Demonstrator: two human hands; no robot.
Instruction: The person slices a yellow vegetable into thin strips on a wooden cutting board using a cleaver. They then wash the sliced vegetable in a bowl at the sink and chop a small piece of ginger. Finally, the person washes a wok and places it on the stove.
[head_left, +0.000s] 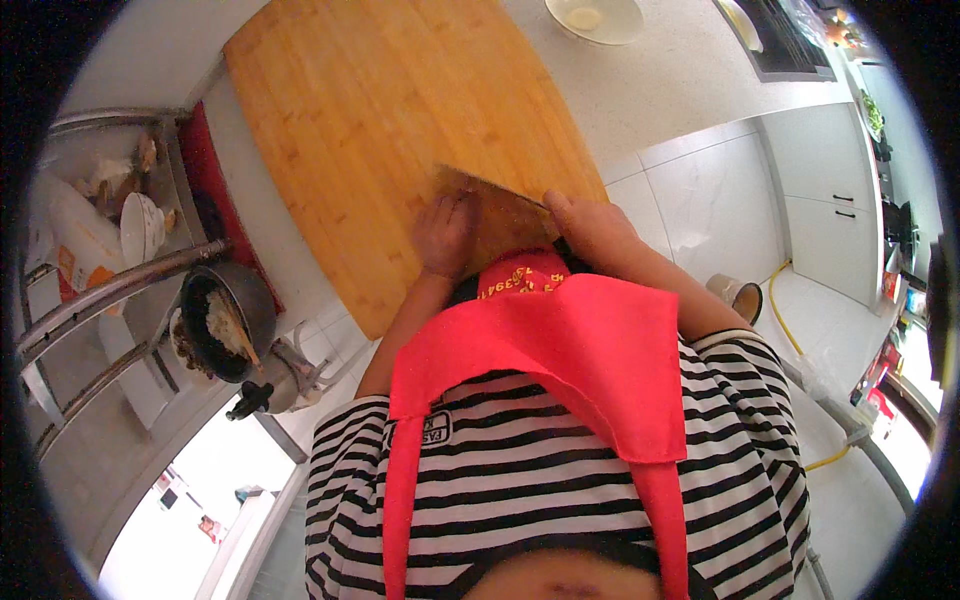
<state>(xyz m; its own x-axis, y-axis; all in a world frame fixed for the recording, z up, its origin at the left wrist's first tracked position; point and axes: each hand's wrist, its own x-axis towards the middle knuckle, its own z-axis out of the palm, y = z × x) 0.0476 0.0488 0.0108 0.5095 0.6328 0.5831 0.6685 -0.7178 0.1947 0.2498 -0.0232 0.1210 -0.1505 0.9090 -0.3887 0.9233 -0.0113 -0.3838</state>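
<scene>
A bamboo cutting board (360, 112) lies before me on the counter. My right hand (596, 229) grips a knife with a wide blade (506, 206) by its dark handle near the board's right edge. The blade reaches leftward over the board. Its far left end is blurred and lies close to my left hand (448, 232). The fingers of my left hand are bent and blurred beside the blade; whether they touch it or hold anything cannot be told. Below both hands, my red apron (540, 322) hides part of the board's near edge.
A pale bowl (596, 19) with something light in it stands on the counter (637, 90) beyond the board's right side. At left, a metal rack (124, 289) has a white bowl (142, 229) on it, near a dark pot (225, 322) with food. A cylindrical container (735, 298) stands low at right.
</scene>
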